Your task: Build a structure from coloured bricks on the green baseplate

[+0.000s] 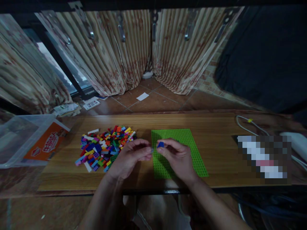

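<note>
Hands reached in over front edge of wooden tabletop (223, 153). Blue brick (160, 144) pinched narrowly in right hand (181, 156), above green board (187, 135); facing and long axis too small to tell. Small pale piece (152, 150) held in left hand (129, 156). Brick pile (103, 148) heaped toward left edge, clear box (21, 127) placed at that edge. Tiled floor (165, 99) backed by striped curtains (105, 48).

Both hands (137, 154) (177, 155) pinch close together, forearms angled inward.
</note>
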Available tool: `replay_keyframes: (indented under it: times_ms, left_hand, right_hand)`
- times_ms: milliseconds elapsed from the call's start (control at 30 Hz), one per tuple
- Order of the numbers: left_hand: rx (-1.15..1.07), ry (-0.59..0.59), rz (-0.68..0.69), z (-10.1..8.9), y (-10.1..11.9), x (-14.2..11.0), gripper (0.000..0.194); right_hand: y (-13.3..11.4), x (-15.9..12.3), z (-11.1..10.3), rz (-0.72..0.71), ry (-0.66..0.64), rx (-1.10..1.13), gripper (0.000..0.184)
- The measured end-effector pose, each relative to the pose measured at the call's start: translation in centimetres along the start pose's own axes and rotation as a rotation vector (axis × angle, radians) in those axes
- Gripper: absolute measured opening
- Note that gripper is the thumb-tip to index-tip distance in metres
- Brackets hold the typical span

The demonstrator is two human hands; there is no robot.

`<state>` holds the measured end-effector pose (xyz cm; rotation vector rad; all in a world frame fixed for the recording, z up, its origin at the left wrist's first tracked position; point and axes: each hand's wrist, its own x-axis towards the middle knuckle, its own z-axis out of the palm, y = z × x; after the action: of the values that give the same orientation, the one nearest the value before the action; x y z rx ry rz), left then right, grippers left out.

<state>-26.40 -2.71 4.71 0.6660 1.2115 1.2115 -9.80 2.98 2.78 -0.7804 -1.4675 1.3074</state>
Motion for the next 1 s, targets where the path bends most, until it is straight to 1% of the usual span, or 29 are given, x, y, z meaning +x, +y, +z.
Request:
replay_keyframes:
  times_ms: [67,133,167,233,267,367,500,633,733,833,933,1000]
  left_hand:
    - [0.152,0.033,0.032,-0.8,0.2,0.1,0.034]
    - [0.314,0.014,0.031,-1.7,0.3,0.2,0.032]
    - [0.395,-0.002,0.027,-2.2,0.4,0.1,0.031]
    - [0.574,-0.026,0.041,-2.9,0.5,-0.1,0.029]
    - [0.661,-0.024,0.062,-3.2,0.5,-0.2,0.027]
    - [0.838,-0.019,0.138,-3.7,0.5,-0.4,0.023]
    - [0.934,-0.015,0.178,-4.5,0.3,-0.3,0.020]
    - [1.070,0.053,0.199,-4.9,0.1,-0.1,0.013]
    - [1.128,0.063,0.236,-5.0,-0.1,0.0,0.015]
    - [1.157,0.068,0.284,-5.0,-0.2,0.1,0.016]
    - [1.175,0.103,0.320,-4.8,-0.2,0.2,0.017]
    - [1.167,0.126,0.352,-4.3,-0.1,0.2,0.016]
  right_hand:
    - [0.1,0.9,-1.1,0.090,0.104,0.036,0.020]
    - [0.4,1.8,-2.5,0.159,0.196,0.050,0.030]
    - [0.6,2.1,-3.2,0.178,0.220,0.026,0.032]
    - [0.9,2.1,-4.1,0.216,0.200,-0.090,0.033]
    - [1.0,2.0,-4.4,0.227,0.170,-0.175,0.032]
    - [1.3,0.8,-4.5,0.190,0.054,-0.461,0.027]
    - [1.9,-0.5,-3.8,0.069,-0.059,-0.721,0.021]
    - [2.6,-0.6,-2.8,0.012,-0.070,-0.863,0.019]
    - [2.9,-0.3,-2.1,0.001,-0.058,-0.911,0.022]
    - [3.1,-0.2,-1.7,0.020,-0.040,-0.940,0.027]
    - [2.8,-0.3,-2.0,0.052,-0.049,-0.903,0.026]
    - [2.3,-0.5,-2.6,0.064,-0.088,-0.848,0.023]
